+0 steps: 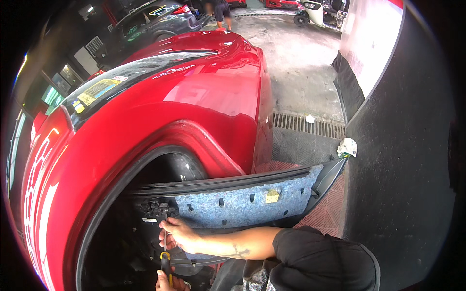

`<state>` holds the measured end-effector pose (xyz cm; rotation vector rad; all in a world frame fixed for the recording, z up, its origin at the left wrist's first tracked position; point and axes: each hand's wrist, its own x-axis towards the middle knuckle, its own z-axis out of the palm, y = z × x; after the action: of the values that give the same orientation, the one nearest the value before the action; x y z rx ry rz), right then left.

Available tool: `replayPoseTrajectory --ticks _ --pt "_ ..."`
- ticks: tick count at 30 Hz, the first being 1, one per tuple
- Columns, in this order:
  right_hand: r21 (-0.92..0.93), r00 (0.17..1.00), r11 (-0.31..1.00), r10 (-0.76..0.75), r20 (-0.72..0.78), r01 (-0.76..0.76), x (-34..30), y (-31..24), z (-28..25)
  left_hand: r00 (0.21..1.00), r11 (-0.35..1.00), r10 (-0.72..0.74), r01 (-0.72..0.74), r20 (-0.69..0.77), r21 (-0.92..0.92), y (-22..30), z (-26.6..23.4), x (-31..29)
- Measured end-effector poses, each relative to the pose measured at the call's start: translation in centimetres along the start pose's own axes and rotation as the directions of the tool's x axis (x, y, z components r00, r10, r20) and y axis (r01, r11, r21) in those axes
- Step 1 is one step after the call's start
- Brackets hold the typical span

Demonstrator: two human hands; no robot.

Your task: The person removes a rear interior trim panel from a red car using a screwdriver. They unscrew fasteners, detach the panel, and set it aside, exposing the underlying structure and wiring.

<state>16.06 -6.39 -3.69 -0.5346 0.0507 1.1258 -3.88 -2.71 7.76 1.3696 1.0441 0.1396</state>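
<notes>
My right hand (pixel 178 234) reaches in from the right with its fingers closed round the metal shaft of a screwdriver. Below it, my left hand (pixel 171 282) grips the black and yellow handle of the screwdriver (pixel 166 264). The tool stands nearly upright, its upper end against a black mechanism (pixel 160 209) with a small white label. That mechanism sits at the left part of a dark car door panel (pixel 252 224), which carries a blue felt pad (pixel 233 201) with a small yellowish block (pixel 272 196). The exact tip contact is hard to make out.
A red car (pixel 204 92) fills the left and middle, its opening edged by a black rubber seal (pixel 90 233). A dark wall (pixel 403 145) rises on the right. Beyond are a floor drain grate (pixel 310 127), a crumpled white wrapper (pixel 347 147), a grey car (pixel 160 22) and another person (pixel 222 12).
</notes>
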Motion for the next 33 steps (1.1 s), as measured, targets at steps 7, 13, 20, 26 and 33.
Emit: replayPoseTrajectory --ticks 7,13,20,26,33 --pt "-0.009 0.999 1.000 -0.021 -0.024 0.021 0.1 0.3 0.2 0.913 0.711 0.391 -0.380 0.116 0.592 5.8 3.7 -3.2" --pt "-0.031 1.000 0.999 -0.017 -0.023 0.016 0.3 -0.3 -0.1 0.926 0.596 0.340 -0.346 0.163 0.725 7.9 5.5 -3.9" --pt "-0.039 1.000 0.999 -0.017 0.011 0.017 1.2 -0.3 -1.1 0.908 0.517 0.385 -0.359 0.164 0.777 5.3 4.6 -1.0" --pt "0.014 0.999 0.999 -0.032 0.001 0.032 1.5 -0.3 -1.5 0.841 0.491 0.483 -0.490 0.243 0.721 6.3 5.6 -0.5" --pt "-0.001 0.996 0.997 -0.072 -0.058 0.072 1.8 0.0 -0.9 0.943 0.964 0.132 -0.194 0.306 0.181 1.9 0.9 3.0"
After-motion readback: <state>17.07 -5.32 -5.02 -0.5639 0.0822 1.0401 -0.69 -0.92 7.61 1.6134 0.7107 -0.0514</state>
